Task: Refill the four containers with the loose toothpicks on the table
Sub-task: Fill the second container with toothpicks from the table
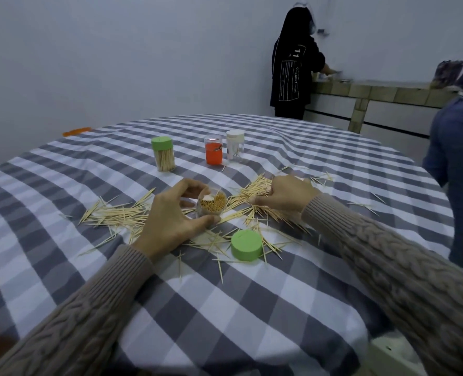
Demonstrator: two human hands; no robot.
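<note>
My left hand (170, 213) curls round an open clear container (211, 204) that is partly filled with toothpicks. My right hand (287, 194) lies over a heap of loose toothpicks (249, 196), its fingers pinching a bunch of them just right of the container. More toothpicks (116, 214) lie scattered to the left and in front. A loose green lid (246, 244) lies on the cloth near me. Farther back stand a full green-lidded container (164, 153), an orange container (213, 150) and a white-lidded container (235, 145).
The table wears a grey and white checked cloth (225, 308). An orange object (77, 131) lies at its far left edge. One person in black (292, 69) stands at a counter behind; another person in blue (461, 164) stands close to the table's right side.
</note>
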